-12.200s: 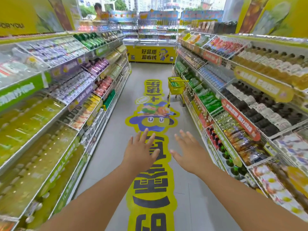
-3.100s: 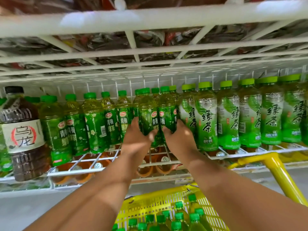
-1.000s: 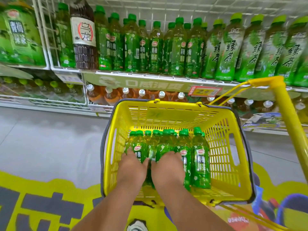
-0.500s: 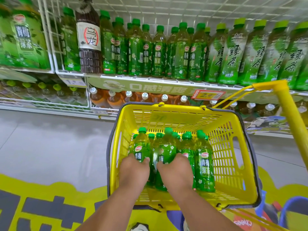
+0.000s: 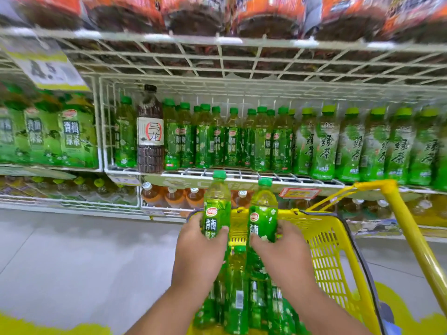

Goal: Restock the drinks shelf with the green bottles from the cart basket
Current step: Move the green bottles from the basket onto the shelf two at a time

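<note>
Now we have a green tea bottle clamped in each grip: our left hand (image 5: 198, 252) wraps one (image 5: 216, 209), our right hand (image 5: 283, 252) the other (image 5: 262, 213), both upright and side by side so they can go onto the rack together. Below them, more green bottles (image 5: 239, 293) stand in the yellow cart basket (image 5: 331, 247). Half a second ago both hands were down among those bottles; the pair is now clear of the rim. Beyond, the drinks shelf (image 5: 242, 174) holds matching bottles beside a dark oolong bottle (image 5: 150, 136).
</note>
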Available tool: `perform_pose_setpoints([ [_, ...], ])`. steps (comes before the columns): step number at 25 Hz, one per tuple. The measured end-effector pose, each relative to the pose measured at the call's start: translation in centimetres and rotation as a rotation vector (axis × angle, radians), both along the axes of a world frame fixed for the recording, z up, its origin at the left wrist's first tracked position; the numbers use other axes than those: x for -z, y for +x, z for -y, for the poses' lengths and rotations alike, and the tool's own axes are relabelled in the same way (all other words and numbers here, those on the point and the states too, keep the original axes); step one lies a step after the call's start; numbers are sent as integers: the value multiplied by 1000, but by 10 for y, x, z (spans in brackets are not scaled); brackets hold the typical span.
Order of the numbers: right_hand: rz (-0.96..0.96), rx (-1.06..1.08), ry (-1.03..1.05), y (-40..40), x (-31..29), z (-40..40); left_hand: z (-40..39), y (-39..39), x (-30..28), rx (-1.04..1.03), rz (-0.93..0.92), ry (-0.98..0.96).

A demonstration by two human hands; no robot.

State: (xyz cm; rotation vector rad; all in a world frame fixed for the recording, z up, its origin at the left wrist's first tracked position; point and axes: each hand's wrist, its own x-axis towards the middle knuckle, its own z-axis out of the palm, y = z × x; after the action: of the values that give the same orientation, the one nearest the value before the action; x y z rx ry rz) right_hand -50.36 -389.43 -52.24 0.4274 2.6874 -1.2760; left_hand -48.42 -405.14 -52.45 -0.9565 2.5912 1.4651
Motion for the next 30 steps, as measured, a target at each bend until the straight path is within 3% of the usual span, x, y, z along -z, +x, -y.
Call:
perform_pose_setpoints([
  [9, -93, -8, 19, -134, -28, 16, 21, -123, -28, -2, -80, -122],
  [16, -89, 38, -108, -222, 21, 41, 19, -208, -6, -35, -88, -118],
  [20, -70, -18, -25, -247, 43, 48, 16, -230, 23, -72, -91, -5],
  [26, -39, 3, 84, -255, 54, 60, 24, -254, 41, 95, 30, -337],
  [30, -75, -62, 211, -261, 52, 60, 26, -267, 48, 119, 89, -401],
])
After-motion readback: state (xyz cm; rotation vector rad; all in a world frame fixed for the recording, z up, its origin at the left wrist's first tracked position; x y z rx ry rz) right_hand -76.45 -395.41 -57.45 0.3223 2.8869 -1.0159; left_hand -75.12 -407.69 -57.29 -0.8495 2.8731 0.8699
